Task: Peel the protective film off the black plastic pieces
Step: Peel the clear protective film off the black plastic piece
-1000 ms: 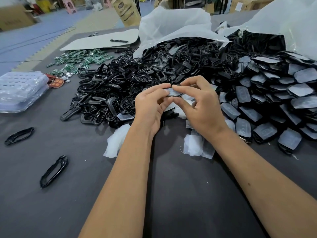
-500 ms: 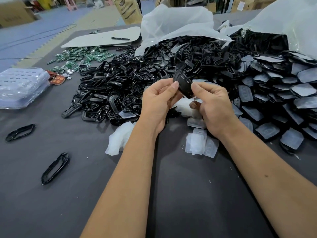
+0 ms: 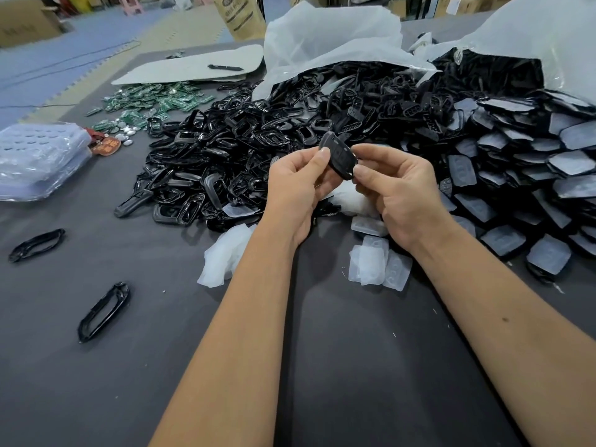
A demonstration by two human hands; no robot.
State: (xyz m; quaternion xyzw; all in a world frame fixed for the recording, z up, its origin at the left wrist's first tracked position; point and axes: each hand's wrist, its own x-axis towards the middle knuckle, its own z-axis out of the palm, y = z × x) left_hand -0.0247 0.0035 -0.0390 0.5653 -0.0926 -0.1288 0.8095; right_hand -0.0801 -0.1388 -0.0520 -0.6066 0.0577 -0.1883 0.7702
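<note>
A glossy black plastic piece point(image 3: 339, 158) is held up above the grey table point(image 3: 371, 366), tilted, its face bare of film. My left hand point(image 3: 298, 185) pinches its left edge between thumb and fingers. My right hand point(image 3: 398, 188) grips its lower right end with the fingertips. Under the hands lie peeled white films point(image 3: 375, 264) and a crumpled white film heap point(image 3: 224, 253). To the right spreads a pile of film-covered black pieces point(image 3: 522, 175).
A big heap of black frame parts point(image 3: 232, 156) fills the middle left, spilling from white plastic bags point(image 3: 325, 37). Two loose black frames point(image 3: 104, 311) lie at the near left. Stacked clear trays point(image 3: 35, 159) and green circuit boards point(image 3: 151, 98) sit further left.
The piece was held low with film on it; now both hands have lifted it and turned it up, showing its bare black face. A film lies on the table below.
</note>
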